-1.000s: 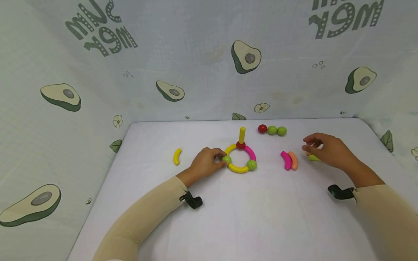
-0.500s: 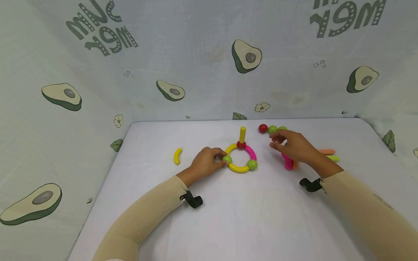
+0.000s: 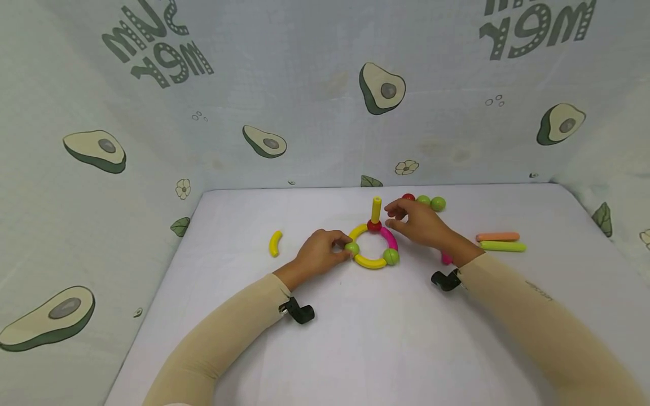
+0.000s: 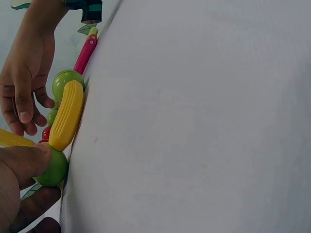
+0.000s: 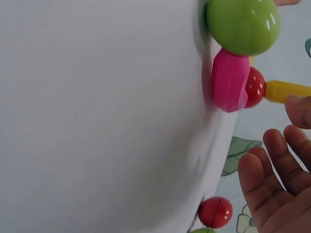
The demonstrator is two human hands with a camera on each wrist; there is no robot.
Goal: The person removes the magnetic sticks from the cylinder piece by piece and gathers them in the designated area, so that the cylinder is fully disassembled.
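A ring of curved rods and balls lies on the white table. My left hand (image 3: 322,251) pinches the green ball (image 4: 56,171) on its left side between thumb and fingers. Two yellow curved rods (image 3: 370,263) join that ball. A pink curved rod (image 3: 390,238) runs between the right green ball (image 3: 391,256) and a red ball (image 3: 374,226) at the back. From the red ball a straight yellow rod (image 3: 376,210) stands upright. Just right of this rod, my right hand (image 3: 418,224) hovers with loosely bent fingers, holding nothing. Its thumb overlaps the rod in the right wrist view; contact is unclear.
Behind the right hand sit a red ball (image 5: 215,212) and two green balls (image 3: 438,203). Farther right lie straight orange (image 3: 497,237) and lime rods (image 3: 503,246). A pink curved rod (image 3: 446,259) is partly covered by the right arm. One yellow curved rod (image 3: 275,243) lies left.
My right hand has moved left from the straight rods at the right to beside the upright yellow rod, uncovering the orange and lime rods. The left hand has stayed on the green ball.
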